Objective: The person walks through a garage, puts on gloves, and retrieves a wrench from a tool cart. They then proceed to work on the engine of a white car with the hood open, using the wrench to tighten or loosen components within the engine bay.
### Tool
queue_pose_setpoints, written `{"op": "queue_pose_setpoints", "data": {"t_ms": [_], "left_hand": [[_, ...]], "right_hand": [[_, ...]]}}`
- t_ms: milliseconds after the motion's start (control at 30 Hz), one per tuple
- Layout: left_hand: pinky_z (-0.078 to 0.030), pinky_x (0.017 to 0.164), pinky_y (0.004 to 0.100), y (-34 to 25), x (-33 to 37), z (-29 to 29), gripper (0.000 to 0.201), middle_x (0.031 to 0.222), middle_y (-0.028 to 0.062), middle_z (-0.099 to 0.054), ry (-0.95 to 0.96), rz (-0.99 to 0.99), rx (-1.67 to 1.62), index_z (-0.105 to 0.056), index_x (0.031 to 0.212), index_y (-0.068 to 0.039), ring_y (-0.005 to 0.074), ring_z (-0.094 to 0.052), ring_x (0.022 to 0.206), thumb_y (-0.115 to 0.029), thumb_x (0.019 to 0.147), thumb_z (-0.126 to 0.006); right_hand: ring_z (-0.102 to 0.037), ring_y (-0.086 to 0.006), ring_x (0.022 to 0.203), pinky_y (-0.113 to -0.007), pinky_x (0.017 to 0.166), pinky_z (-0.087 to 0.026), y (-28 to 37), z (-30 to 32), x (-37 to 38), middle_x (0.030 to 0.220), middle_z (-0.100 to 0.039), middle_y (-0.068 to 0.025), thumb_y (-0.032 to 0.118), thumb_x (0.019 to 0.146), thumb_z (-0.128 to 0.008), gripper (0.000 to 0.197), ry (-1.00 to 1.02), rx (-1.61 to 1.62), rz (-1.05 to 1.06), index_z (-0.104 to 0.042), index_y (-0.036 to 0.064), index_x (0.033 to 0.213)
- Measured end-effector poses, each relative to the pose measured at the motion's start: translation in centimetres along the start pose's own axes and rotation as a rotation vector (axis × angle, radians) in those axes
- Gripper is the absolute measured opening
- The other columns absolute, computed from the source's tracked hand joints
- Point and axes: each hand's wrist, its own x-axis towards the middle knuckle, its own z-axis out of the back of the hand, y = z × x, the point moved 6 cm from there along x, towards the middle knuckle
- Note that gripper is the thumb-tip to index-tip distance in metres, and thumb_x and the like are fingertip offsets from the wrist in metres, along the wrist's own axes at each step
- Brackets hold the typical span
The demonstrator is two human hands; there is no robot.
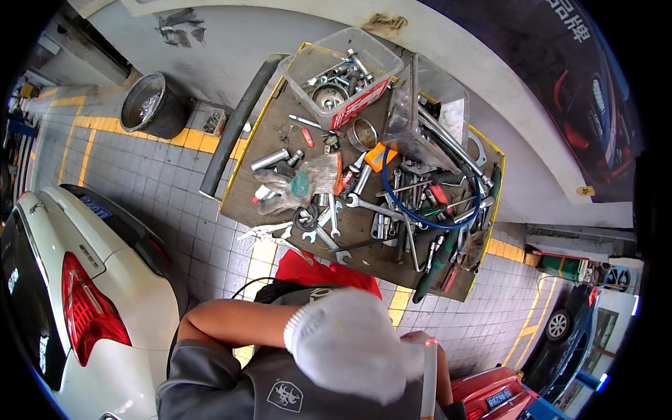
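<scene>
My left hand (350, 343) wears a white knit glove and is held across in front of my chest. Motion smears its fingers, so their pose does not show. My right hand (418, 338) is bare and mostly hidden behind the glove. Beside it hangs a pale, narrow strip (428, 381) with a reddish upper end; whether that hand grips it is unclear. Beyond both hands stands a tool-covered cart top (245, 203). On it are a used grey work glove (287, 189), several open-end wrenches (334, 217), sockets (269, 159) and a blue hose loop (420, 220).
Two clear plastic bins, one with metal parts (343, 66) and one with long tools (437, 105), stand at the cart's far side. A black bucket (152, 105) is on the tiled floor. A white car (119, 280) is at left, a red vehicle (490, 392) at lower right.
</scene>
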Motion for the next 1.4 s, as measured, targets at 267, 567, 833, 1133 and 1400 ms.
{"op": "queue_pose_setpoints", "data": {"t_ms": [267, 567, 833, 1133, 1400], "left_hand": [[-0.051, 0.078, 0.0434, 8.5, -1.2, 7.1, 0.031, 0.100, 0.0110, -0.071, -0.441, 0.363, 0.751, -0.067, 0.114, -0.007, 0.0330, -0.067, 0.089, -0.011, 0.084, -0.073], [-0.051, 0.070, 0.0397, 7.6, 1.4, 7.8, 0.024, 0.092, 0.0116, -0.071, -0.335, 0.366, 0.717, -0.069, 0.113, -0.005, 0.0288, -0.067, 0.078, -0.015, 0.092, -0.069], [-0.050, 0.097, 0.0424, 5.6, 3.1, 1.8, 0.072, 0.136, 0.0219, -0.057, 0.112, 0.555, 0.008, -0.049, 0.146, -0.005, 0.0334, -0.059, 0.122, -0.031, 0.085, -0.077], [-0.039, 0.115, 0.0514, 8.4, 1.4, -0.4, 0.060, 0.147, 0.0248, -0.048, -0.794, 0.651, -0.974, -0.041, 0.150, -0.001, 0.0389, -0.050, 0.134, -0.044, 0.107, -0.042], [-0.048, 0.047, 0.0198, 6.7, -1.5, 5.2, 0.055, 0.114, 0.0212, -0.069, -1.025, 0.726, -0.255, -0.054, 0.135, 0.006, 0.0169, -0.068, 0.071, -0.040, 0.109, -0.039]], "right_hand": [[-0.062, -0.0153, 0.062, -0.031, 0.063, -0.052, 13.7, -1.6, -18.9, 0.076, -0.070, -0.0051, 0.043, 0.086, -0.074, 0.042, -0.124, -0.210, 0.063, -0.077, 0.0116, 0.113], [-0.072, -0.0132, 0.076, -0.027, 0.072, -0.056, 15.2, 5.6, -32.0, 0.087, -0.076, -0.0077, 0.016, 0.085, -0.078, 0.017, -0.129, -0.154, 0.778, -0.080, 0.0081, 0.101], [-0.068, -0.0181, 0.063, -0.030, 0.057, -0.051, 29.5, 5.4, -32.3, 0.082, -0.074, -0.0116, 0.017, 0.086, -0.069, 0.020, 0.123, 0.079, 1.587, -0.074, -0.0024, 0.084], [-0.064, -0.0225, 0.105, -0.035, 0.091, -0.049, 42.7, -2.2, -33.8, 0.120, -0.067, -0.0081, 0.018, 0.101, -0.053, 0.030, 0.374, -0.671, 1.573, -0.065, 0.0049, 0.125], [-0.065, -0.0270, 0.107, -0.040, 0.093, -0.052, 48.6, 11.3, -34.2, 0.119, -0.067, -0.0069, 0.013, 0.093, -0.059, 0.023, -0.634, -0.876, 1.738, -0.068, 0.0060, 0.113]]}}
